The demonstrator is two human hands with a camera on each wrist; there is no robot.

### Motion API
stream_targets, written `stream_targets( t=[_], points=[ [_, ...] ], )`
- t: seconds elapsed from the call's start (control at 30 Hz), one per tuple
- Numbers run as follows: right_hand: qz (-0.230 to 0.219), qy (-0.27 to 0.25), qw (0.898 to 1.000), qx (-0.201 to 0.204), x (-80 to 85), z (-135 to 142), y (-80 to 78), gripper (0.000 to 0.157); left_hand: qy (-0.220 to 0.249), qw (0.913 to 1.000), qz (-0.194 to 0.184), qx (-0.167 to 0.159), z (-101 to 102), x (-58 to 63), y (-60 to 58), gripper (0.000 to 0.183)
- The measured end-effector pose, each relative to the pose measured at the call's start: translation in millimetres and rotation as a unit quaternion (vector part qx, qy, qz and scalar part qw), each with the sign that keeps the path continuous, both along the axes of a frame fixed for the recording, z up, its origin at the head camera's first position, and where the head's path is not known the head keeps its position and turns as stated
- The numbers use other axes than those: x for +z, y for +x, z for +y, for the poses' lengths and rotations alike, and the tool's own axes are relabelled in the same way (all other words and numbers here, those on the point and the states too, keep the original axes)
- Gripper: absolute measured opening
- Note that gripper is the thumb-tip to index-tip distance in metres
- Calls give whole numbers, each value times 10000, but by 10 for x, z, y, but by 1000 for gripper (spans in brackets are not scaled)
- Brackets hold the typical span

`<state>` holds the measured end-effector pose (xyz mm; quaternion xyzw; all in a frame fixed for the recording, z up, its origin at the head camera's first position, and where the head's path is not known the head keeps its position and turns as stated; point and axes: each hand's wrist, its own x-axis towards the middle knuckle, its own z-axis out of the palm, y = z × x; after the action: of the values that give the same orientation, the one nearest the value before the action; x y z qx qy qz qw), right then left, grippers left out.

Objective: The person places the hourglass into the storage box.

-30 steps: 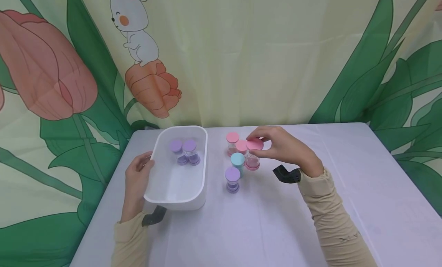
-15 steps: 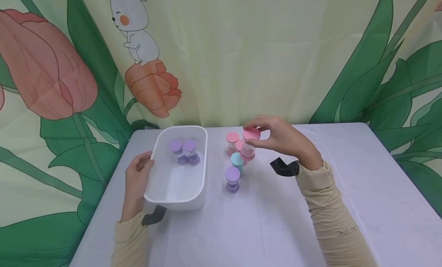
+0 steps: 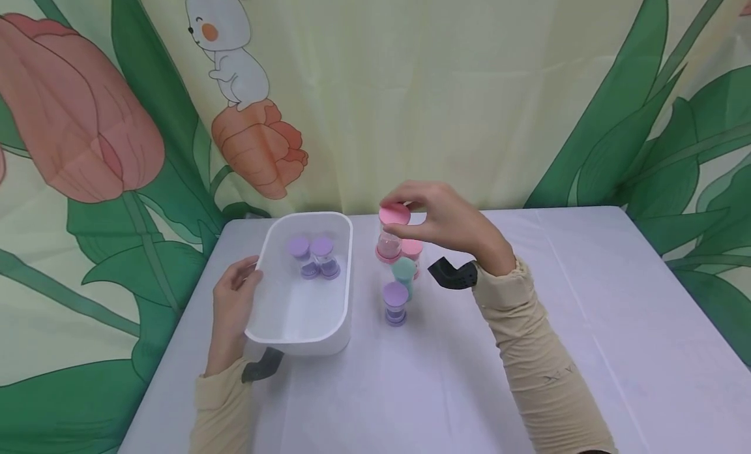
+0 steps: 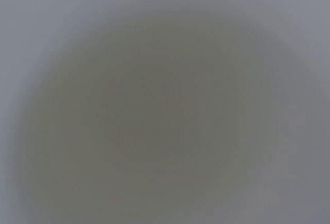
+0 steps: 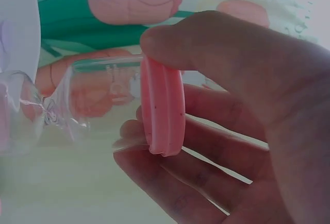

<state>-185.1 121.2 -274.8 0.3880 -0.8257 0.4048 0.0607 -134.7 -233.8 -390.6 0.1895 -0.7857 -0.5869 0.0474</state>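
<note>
1. Currently, the step in hand appears to be a transfer: one timer raised from the table [image 3: 469, 363], probably bound for the bin [image 3: 293, 317].
2. Right hand [image 3: 442, 219]: holding the raised timer [image 3: 390, 246] by its pink cap [image 5: 167, 108], thumb and fingers on opposite sides. The raised timer is cap up, slightly tilted, to the right of the bin.
3. Left hand [image 3: 232, 301]: touching the bin's left rim. Whether it grips or merely rests there cannot be told; the left wrist view is a grey blur.
4. Bin contents: two purple timers [image 3: 325, 257], side by side toward the far end, caps up.
5. On the table: a pink timer [image 3: 412, 248], a teal timer [image 3: 403, 270] and a purple timer [image 3: 396, 304], closely grouped. Anything behind the raised timer is hidden.
6. Next move, as judged: carry left, lift the base over the bin's right wall, lower upright beside the purple pair, and release only once the base is seated.
7. Caution: a low pass could strike the rim. Steady the bin throughout.
</note>
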Motion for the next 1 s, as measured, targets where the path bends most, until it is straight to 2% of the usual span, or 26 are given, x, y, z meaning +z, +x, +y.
stream_targets(
  t=[0.67, 0.87, 1.0],
  points=[
    [368, 224, 9989, 194, 109, -538, -168, 24, 105, 9999, -102, 22, -19, 16, -3, 40],
    [233, 4, 9989, 395, 89, -664, -204, 22, 96, 9999, -69, 9, -14, 22, 3, 41],
    [247, 1, 9990, 366, 49, -747, -222, 21, 109, 9999, -106, -1, -2, 27, -1, 41]
  ],
)
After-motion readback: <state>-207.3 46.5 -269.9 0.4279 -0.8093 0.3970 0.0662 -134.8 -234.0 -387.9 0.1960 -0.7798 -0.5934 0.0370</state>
